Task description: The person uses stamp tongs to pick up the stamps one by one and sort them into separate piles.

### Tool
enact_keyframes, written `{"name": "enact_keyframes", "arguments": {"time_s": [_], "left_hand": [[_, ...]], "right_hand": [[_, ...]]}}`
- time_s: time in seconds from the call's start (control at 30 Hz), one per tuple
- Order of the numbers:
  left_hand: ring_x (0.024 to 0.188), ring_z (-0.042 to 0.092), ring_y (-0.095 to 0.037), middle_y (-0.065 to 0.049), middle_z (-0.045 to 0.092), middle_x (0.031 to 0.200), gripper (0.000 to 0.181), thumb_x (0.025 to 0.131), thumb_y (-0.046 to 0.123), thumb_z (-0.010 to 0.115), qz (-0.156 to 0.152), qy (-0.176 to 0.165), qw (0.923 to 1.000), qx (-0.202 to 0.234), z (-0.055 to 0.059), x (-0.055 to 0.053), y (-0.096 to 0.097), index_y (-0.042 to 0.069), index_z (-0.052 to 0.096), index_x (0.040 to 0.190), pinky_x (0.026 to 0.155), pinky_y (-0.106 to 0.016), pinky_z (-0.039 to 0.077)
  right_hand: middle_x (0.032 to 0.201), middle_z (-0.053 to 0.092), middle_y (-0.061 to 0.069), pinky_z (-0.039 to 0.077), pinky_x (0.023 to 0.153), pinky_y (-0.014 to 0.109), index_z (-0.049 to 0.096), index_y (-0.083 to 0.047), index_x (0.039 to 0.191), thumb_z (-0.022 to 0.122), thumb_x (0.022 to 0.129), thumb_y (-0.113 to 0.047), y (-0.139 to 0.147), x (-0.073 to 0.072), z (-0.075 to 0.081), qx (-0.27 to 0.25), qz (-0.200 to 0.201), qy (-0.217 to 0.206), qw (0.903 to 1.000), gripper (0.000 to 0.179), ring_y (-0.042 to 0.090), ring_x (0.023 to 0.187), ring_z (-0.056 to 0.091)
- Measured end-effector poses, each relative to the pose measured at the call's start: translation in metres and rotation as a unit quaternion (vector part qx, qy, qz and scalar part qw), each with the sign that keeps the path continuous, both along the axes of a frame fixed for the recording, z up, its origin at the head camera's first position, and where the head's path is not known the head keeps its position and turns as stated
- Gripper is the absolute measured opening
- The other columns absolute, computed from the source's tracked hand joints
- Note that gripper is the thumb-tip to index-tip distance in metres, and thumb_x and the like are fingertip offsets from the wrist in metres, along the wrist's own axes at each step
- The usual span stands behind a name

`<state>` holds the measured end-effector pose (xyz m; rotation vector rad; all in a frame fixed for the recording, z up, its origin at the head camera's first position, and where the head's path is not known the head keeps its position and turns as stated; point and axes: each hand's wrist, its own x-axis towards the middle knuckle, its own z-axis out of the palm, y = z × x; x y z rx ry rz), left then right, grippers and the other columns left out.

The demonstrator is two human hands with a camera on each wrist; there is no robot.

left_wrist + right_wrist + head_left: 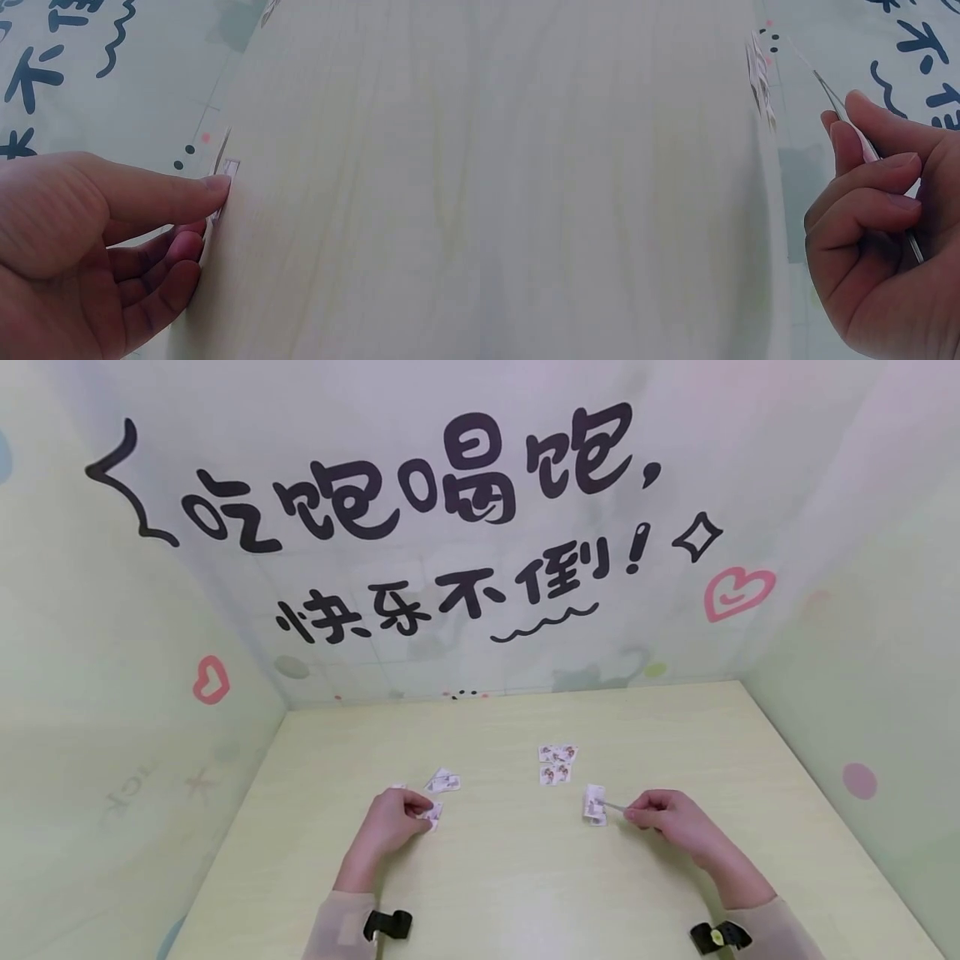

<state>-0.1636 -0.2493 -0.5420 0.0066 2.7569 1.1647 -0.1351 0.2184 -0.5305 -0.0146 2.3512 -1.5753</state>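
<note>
In the head view my left hand [393,818] pinches a small printed paper piece [435,812] between thumb and fingers, just above the table. The left wrist view shows this piece [222,150] nearly edge-on at the thumb tip. My right hand [663,818] holds slim metal tweezers [827,91], their shaft running back through the curled fingers. Their tips meet a white printed piece [594,799] in the head view; a thin pale edge extends past them in the right wrist view. Another piece shows partly beneath it.
Several small printed pieces [557,774] lie grouped in rows near the table's middle. Overlapping pieces [444,781] rest beyond the left hand. The pale wooden table [502,877] is bounded by a back wall [450,660] with black lettering and by side walls.
</note>
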Motion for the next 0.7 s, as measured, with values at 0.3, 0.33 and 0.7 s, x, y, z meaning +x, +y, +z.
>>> {"name": "enact_keyframes", "arguments": {"time_s": [0.3, 0.33, 0.7], "left_hand": [[0.080, 0.057, -0.018, -0.002, 0.066, 0.087, 0.024, 0.081, 0.001, 0.088, -0.001, -0.002, 1.0000, 0.004, -0.001, 0.001, -0.002, 0.006, 0.082, 0.103, 0.074, -0.034, 0.049], [0.080, 0.057, -0.018, -0.001, 0.066, 0.087, 0.023, 0.081, 0.001, 0.088, -0.001, -0.003, 1.0000, 0.005, -0.001, 0.000, -0.002, 0.006, 0.082, 0.103, 0.074, -0.034, 0.049], [0.081, 0.057, -0.018, -0.002, 0.065, 0.088, 0.023, 0.081, 0.002, 0.088, 0.001, -0.009, 1.0000, 0.003, -0.002, -0.002, -0.002, 0.007, 0.082, 0.103, 0.074, -0.034, 0.049]], "right_hand": [[0.084, 0.062, 0.001, 0.039, 0.059, 0.027, 0.070, 0.007, 0.102, 0.071, 0.102, -0.015, 0.013, -0.001, 0.001, 0.008, -0.006, -0.012, 0.9999, 0.022, 0.015, 0.069, 0.046], [0.084, 0.062, 0.000, 0.038, 0.058, 0.027, 0.070, 0.007, 0.102, 0.071, 0.102, -0.016, 0.014, -0.002, 0.000, 0.008, -0.009, -0.016, 0.9998, 0.023, 0.015, 0.068, 0.045], [0.080, 0.062, 0.000, 0.034, 0.053, 0.025, 0.070, 0.006, 0.101, 0.071, 0.101, -0.017, 0.020, -0.007, -0.007, 0.010, -0.011, -0.042, 0.9990, 0.022, 0.011, 0.058, 0.040]]}}
